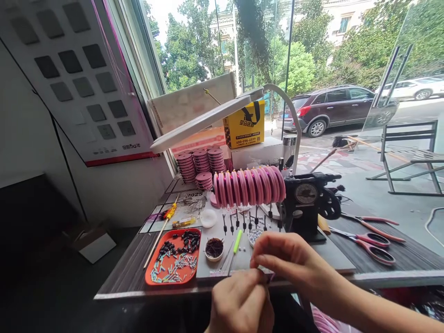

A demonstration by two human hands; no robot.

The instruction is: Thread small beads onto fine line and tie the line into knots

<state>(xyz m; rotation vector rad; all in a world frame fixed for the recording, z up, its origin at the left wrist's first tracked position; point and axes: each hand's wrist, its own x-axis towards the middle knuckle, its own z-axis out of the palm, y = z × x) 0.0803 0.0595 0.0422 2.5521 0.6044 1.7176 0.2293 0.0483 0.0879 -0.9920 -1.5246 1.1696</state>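
Fingers of both hands meet low at the near desk edge, pinched together on something very small. From the head view, my left hand (241,300) is curled into a loose fist with thumb and forefinger pressed shut at the top, and my right hand (287,259) comes over from the right with its fingertips closed on the same spot. Between them shows a tiny purple piece (269,276); it is too small to tell what it is, or whether a line runs from it. I hold it close to my body and above the desk (381,266) edge, which keeps such fine work steady and near my eyes.

Everything else sits within reach in front of the hands. An orange tray (173,263) to the left keeps black and pale beads from rolling off. Just beside it a small bowl (214,248) holds dark bits, and a green stick (237,241) lies next to that. Behind, a row of pink spools (249,185) stands on edge, with little black weights hanging below them, apart from each other so they stay untangled. More spools are stacked (201,164) by the window. A black winder (308,201) stands right of the row, and red scissors (371,243) lie well to the right. The lamp (208,121) arches over the whole work area.
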